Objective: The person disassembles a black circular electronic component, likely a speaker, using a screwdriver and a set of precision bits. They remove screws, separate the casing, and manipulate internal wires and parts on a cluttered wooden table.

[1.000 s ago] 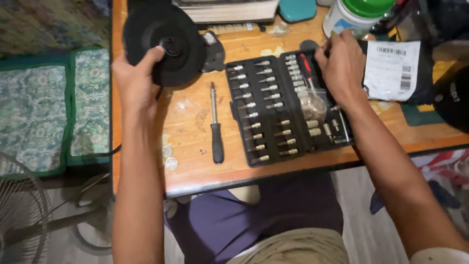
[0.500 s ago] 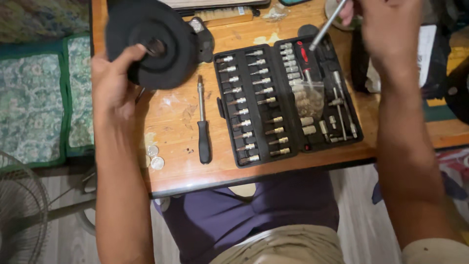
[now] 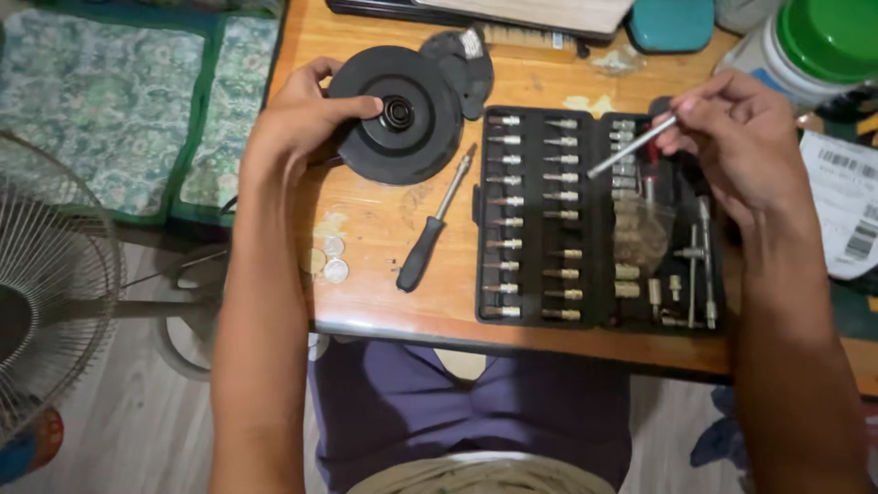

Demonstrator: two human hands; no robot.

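Observation:
My left hand point(image 3: 306, 114) grips the left edge of a round black disc-shaped part point(image 3: 402, 119) lying on the wooden table, thumb reaching towards its centre hub. My right hand point(image 3: 741, 137) pinches a thin silver metal rod point(image 3: 631, 148) above an open black tool case point(image 3: 594, 215) filled with rows of silver bits and sockets. A black-handled screwdriver point(image 3: 434, 224) lies on the table between the disc and the case.
Three coins point(image 3: 327, 259) lie near the table's front left edge point(image 3: 402, 325). A green-lidded white jar point(image 3: 805, 46) and a teal box point(image 3: 672, 23) stand at the back. A labelled paper point(image 3: 851, 206) lies right. A fan point(image 3: 55, 274) stands on the floor left.
My right hand has lifted the silver rod out of the case and now holds it lower over the bits. My left hand stays on the disc. The view has shifted.

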